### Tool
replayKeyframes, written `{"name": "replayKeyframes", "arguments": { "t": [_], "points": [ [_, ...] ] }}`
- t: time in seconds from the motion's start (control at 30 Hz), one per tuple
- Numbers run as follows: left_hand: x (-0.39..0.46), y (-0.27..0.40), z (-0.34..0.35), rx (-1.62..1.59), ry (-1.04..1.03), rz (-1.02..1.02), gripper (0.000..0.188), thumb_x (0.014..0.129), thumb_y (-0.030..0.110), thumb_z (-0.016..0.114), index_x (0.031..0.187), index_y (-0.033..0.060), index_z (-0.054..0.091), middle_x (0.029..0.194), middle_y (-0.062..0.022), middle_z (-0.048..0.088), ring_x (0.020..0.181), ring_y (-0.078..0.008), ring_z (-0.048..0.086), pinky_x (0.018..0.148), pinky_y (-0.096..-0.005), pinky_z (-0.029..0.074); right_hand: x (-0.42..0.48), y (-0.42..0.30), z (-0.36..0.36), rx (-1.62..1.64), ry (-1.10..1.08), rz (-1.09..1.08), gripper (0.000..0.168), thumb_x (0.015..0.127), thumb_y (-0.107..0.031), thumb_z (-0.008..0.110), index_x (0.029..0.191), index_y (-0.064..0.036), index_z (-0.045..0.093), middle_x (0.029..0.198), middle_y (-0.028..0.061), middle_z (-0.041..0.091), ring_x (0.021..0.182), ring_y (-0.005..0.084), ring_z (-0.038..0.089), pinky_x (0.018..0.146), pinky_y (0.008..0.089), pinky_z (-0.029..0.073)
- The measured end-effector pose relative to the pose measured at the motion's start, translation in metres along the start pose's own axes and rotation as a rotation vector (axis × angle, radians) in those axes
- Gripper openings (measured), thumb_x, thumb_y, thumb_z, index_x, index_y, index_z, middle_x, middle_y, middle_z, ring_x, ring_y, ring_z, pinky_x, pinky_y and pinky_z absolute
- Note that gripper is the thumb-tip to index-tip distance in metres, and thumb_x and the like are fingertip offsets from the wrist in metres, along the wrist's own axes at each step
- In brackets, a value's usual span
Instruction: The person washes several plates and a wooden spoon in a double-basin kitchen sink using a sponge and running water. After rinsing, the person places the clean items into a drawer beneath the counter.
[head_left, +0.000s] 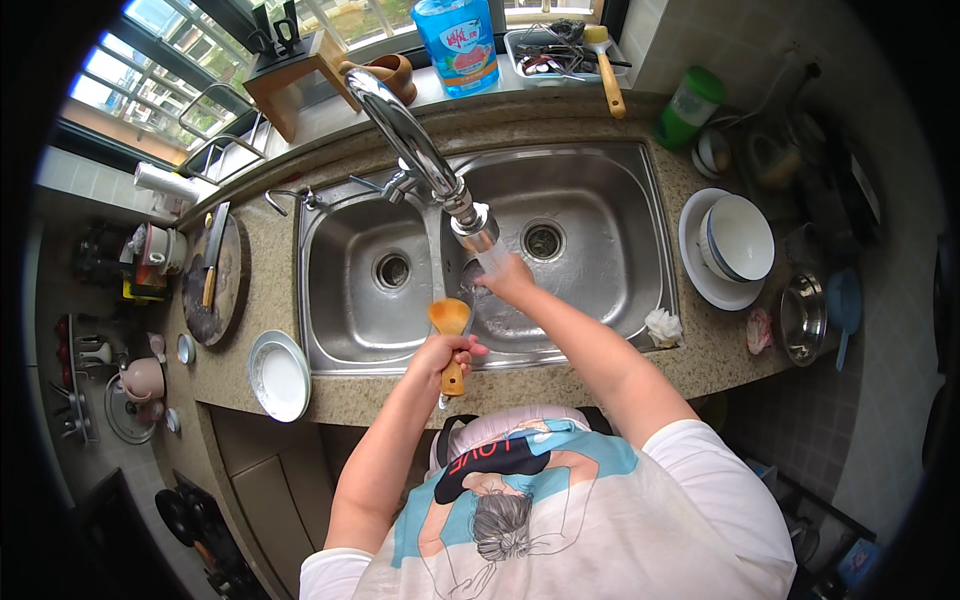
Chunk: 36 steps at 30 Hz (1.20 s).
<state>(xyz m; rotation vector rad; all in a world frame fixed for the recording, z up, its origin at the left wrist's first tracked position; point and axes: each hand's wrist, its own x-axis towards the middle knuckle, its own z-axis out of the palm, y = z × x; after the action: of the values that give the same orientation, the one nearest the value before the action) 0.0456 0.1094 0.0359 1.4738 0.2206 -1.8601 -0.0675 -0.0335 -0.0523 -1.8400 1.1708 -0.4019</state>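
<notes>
My left hand (444, 357) is closed around the handle of a wooden spatula (450, 316), at the front edge of the double steel sink (630, 225). A thin shiny piece shows below that fist; what it belongs to is hidden. Water runs from the chrome faucet (409, 127) onto my right hand (511, 280), over the larger basin. By its fingertips is a small dark, roundish thing (472, 274), blurred by the water; whether the fingers grip it is unclear. The larger basin's drain (543, 240) lies beyond the right hand.
Stacked white bowls (739, 238) and a crumpled white tissue (664, 328) are on the right. To the left are white plates (280, 376) and a cleaver (217, 236) on a round chopping board (234, 300). A blue detergent bottle (456, 49) stands behind the faucet.
</notes>
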Motion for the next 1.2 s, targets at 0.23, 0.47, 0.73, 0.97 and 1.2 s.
{"name": "replayKeyframes", "arguments": {
  "t": [0.23, 0.47, 0.73, 0.97, 1.2],
  "points": [
    [-0.010, 0.000, -0.012, -0.132, -0.113, -0.171, 0.015, 0.080, 0.001, 0.047, 0.095, 0.0021, 0.045, 0.077, -0.0111, 0.062, 0.040, -0.0027, 0.037, 0.038, -0.0201, 0.034, 0.022, -0.015, -0.020, -0.357, -0.293, -0.270, 0.050, 0.070, -0.039, 0.068, 0.108, -0.010, 0.051, 0.108, 0.0114, 0.056, 0.089, 0.0312, 0.059, 0.075, 0.0411, 0.047],
    [-0.012, 0.002, -0.005, 0.095, -0.059, 0.065, 0.013, 0.080, 0.002, 0.046, 0.093, 0.0003, 0.045, 0.074, -0.0122, 0.060, 0.040, -0.0041, 0.037, 0.038, -0.0219, 0.034, 0.007, -0.005, 0.004, 0.538, -0.087, 0.142, 0.042, 0.081, -0.036, 0.062, 0.110, -0.008, 0.051, 0.072, 0.0074, 0.057, 0.052, 0.0215, 0.053, 0.055, 0.0349, 0.047],
    [0.014, 0.012, 0.025, 0.108, -0.073, 0.156, 0.012, 0.081, 0.004, 0.049, 0.091, -0.0027, 0.047, 0.069, -0.0103, 0.057, 0.040, -0.0053, 0.038, 0.038, -0.0216, 0.034, -0.021, -0.010, 0.016, 1.122, -0.317, 0.732, 0.028, 0.090, -0.037, 0.047, 0.078, -0.011, 0.049, 0.050, -0.0010, 0.038, 0.036, 0.0098, 0.030, 0.035, 0.0231, 0.029],
    [0.038, 0.016, 0.007, 0.125, -0.148, 0.152, 0.011, 0.082, 0.007, 0.049, 0.085, -0.0022, 0.054, 0.068, -0.0102, 0.061, 0.044, -0.0081, 0.045, 0.041, -0.0240, 0.038, -0.047, -0.031, 0.000, 1.188, -0.350, 0.611, 0.016, 0.090, -0.020, 0.050, 0.093, -0.005, 0.044, 0.068, 0.0038, 0.050, 0.048, 0.0109, 0.047, 0.039, 0.0246, 0.040],
    [0.025, 0.020, 0.042, 0.234, -0.127, 0.239, 0.011, 0.084, 0.006, 0.047, 0.091, -0.0017, 0.051, 0.076, -0.0133, 0.065, 0.044, -0.0077, 0.046, 0.038, -0.0206, 0.038, -0.021, -0.004, -0.011, 1.113, -0.122, 0.641, 0.016, 0.085, -0.020, 0.050, 0.078, -0.005, 0.053, 0.071, 0.0075, 0.057, 0.060, 0.0185, 0.056, 0.049, 0.0304, 0.047]
  ]
}}
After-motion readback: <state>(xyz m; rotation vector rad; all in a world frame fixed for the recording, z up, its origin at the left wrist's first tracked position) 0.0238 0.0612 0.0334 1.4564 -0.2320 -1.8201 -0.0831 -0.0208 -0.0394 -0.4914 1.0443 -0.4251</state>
